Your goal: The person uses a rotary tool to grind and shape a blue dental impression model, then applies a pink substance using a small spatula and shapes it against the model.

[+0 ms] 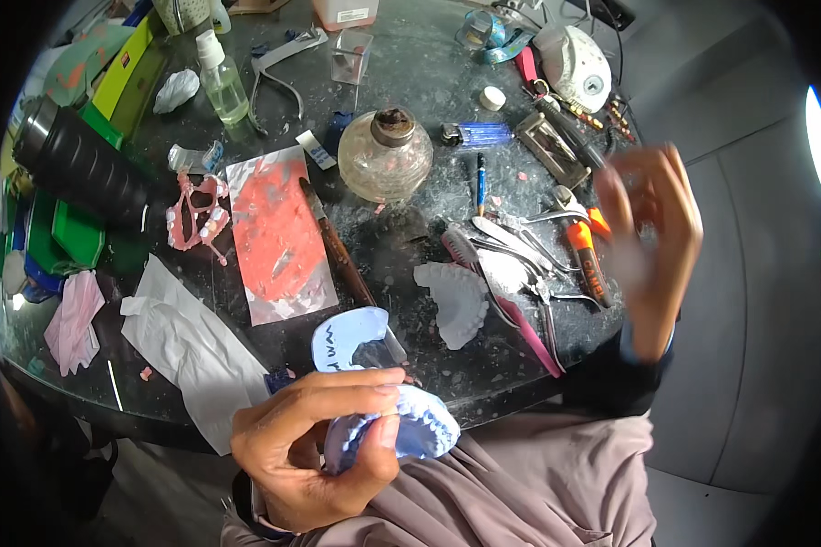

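Note:
A blue dental cast (424, 425) with a row of teeth is in my left hand (324, 438), low over the table's front edge. Thumb and fingers close on it, and the palm hides part of the cast. My right hand (652, 228) is raised at the right, above the tools, its fingers bent and smeared by motion; whether anything is in them I cannot tell. Just beyond the left hand lies a second, horseshoe-shaped blue cast (347, 333) with dark marks on it. A white toothed cast (454, 301) sits to its right.
Pliers (547, 301), a pink-handled toothbrush (524, 333) and an orange marker (586, 260) lie near the right hand. Mid-table stands a glass spirit burner (385, 159). To its left are a brown-handled knife (337, 242), a pink wax sheet (278, 232) and a black bottle (82, 159).

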`<state>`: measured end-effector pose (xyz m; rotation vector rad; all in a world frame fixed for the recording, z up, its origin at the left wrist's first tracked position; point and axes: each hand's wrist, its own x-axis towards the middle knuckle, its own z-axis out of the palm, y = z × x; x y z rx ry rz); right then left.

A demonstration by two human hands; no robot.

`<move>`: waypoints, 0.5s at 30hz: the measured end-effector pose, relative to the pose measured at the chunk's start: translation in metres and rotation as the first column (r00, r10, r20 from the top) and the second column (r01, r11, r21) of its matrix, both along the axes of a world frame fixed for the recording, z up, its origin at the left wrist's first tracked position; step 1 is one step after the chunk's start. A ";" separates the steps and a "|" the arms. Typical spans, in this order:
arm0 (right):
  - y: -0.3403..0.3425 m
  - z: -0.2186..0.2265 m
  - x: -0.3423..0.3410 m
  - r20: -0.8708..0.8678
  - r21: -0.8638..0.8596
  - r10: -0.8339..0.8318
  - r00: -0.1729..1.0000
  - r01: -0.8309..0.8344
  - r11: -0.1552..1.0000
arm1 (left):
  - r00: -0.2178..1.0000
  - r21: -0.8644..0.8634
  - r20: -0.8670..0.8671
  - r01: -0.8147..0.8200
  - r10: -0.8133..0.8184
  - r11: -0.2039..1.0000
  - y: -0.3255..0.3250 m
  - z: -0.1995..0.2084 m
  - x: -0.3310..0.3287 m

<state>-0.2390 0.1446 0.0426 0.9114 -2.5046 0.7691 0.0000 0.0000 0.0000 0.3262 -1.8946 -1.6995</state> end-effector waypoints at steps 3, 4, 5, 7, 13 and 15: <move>-0.006 -0.024 -0.056 -0.168 0.222 0.213 0.962 -0.174 0.959 | 1.000 0.074 0.020 0.014 -0.016 0.997 0.003 0.010 -0.004; 0.002 -0.033 -0.073 -0.118 0.318 0.170 0.978 -0.125 0.940 | 0.998 0.087 -0.021 0.065 -0.063 0.994 0.005 0.008 -0.011; 0.006 -0.046 -0.086 -0.064 0.401 0.131 0.989 -0.095 0.911 | 0.994 0.088 -0.053 0.104 -0.100 0.991 0.006 0.008 -0.015; 0.005 -0.057 -0.095 -0.094 0.426 0.202 0.975 -0.144 0.893 | 0.994 0.158 -0.032 0.106 -0.102 0.982 0.007 0.017 -0.017; 0.002 -0.063 -0.093 -0.289 0.211 0.204 0.935 -0.145 0.967 | 0.936 0.115 0.020 0.346 -0.350 0.931 0.002 0.015 -0.022; -0.005 -0.039 -0.068 -0.289 0.049 0.180 0.940 -0.173 0.984 | 0.938 0.086 0.021 0.343 -0.346 0.936 0.002 0.014 -0.025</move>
